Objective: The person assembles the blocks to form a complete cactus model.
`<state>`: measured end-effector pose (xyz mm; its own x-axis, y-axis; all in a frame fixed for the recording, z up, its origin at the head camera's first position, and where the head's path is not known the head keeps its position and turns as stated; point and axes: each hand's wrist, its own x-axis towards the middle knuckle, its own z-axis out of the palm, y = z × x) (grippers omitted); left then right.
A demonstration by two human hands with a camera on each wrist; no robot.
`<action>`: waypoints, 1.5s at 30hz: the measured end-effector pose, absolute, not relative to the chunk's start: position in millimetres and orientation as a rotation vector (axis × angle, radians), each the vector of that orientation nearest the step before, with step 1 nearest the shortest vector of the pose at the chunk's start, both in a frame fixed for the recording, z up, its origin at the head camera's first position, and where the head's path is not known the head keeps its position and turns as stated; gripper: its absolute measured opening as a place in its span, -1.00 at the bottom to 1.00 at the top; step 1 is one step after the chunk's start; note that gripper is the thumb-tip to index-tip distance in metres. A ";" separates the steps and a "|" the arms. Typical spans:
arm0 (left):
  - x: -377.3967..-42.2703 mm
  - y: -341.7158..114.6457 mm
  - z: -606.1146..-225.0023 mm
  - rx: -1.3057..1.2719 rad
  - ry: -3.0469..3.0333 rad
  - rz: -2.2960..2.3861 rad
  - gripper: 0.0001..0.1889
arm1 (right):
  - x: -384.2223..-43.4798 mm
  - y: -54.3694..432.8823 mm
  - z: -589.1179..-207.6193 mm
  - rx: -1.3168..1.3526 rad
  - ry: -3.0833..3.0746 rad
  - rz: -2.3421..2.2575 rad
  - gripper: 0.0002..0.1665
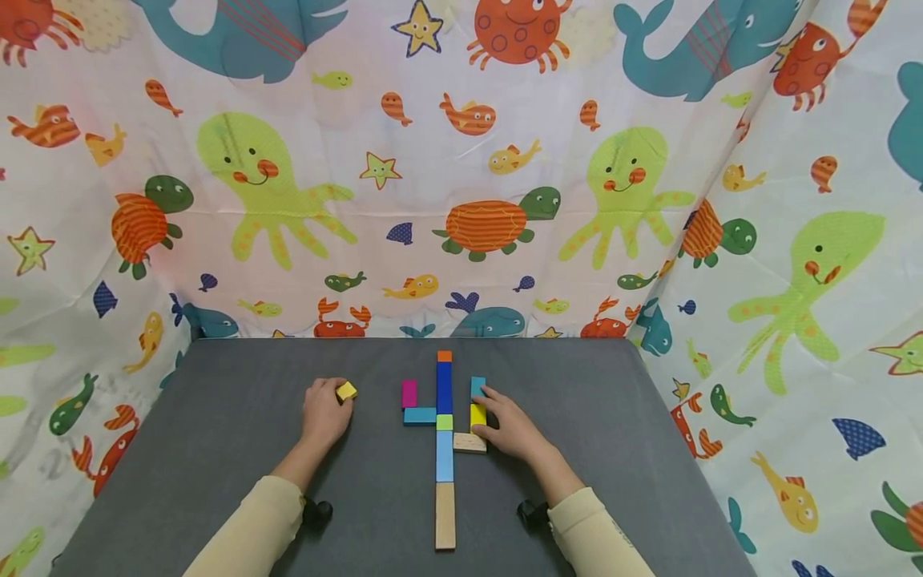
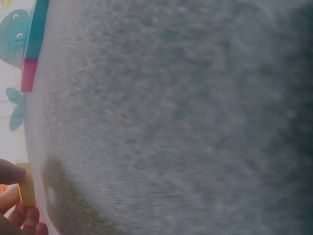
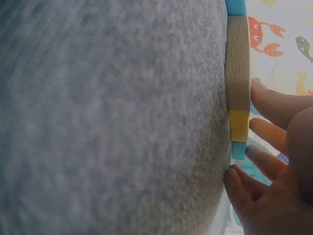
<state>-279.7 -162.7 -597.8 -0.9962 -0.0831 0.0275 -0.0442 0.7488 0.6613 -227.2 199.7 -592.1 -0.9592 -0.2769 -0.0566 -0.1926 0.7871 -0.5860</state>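
Observation:
My left hand (image 1: 326, 413) pinches a small yellow block (image 1: 347, 391) left of the block figure; the left wrist view shows the same yellow block (image 2: 27, 186) between thumb and fingers. On the figure's right side, my right hand (image 1: 515, 426) lies with spread fingers at a teal block (image 1: 477, 387) and a yellow block (image 1: 477, 418), its thumb by a plain wooden block (image 1: 469, 443). The right wrist view has fingertips right at this wooden block (image 3: 238, 63), the yellow block (image 3: 239, 125) and the teal block (image 3: 238, 150), which lie in a row.
Down the middle of the grey table (image 1: 591, 377) runs a column of orange (image 1: 444, 357), dark blue (image 1: 444, 389), green (image 1: 444, 422), light blue (image 1: 445, 457) and wooden (image 1: 445, 517) blocks. A teal block (image 1: 420, 417) and a magenta block (image 1: 409, 393) form its left arm.

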 end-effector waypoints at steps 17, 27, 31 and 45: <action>-296.7 -142.8 -580.0 -0.105 -2.895 -1.131 -0.61 | -227.4 203.1 -591.8 -0.386 2.825 -0.913 -0.27; -311.3 -120.5 -573.5 -0.155 -2.918 -1.141 -0.61 | -227.8 203.1 -591.4 -0.379 2.825 -0.905 -0.26; -314.0 -112.4 -574.5 -0.167 -2.929 -1.145 -0.61 | -228.1 203.1 -592.6 -0.383 2.817 -0.901 -0.26; -322.6 -83.9 -578.2 -0.193 -2.897 -1.245 -0.63 | -227.9 202.1 -591.7 -0.376 2.822 -0.929 -0.27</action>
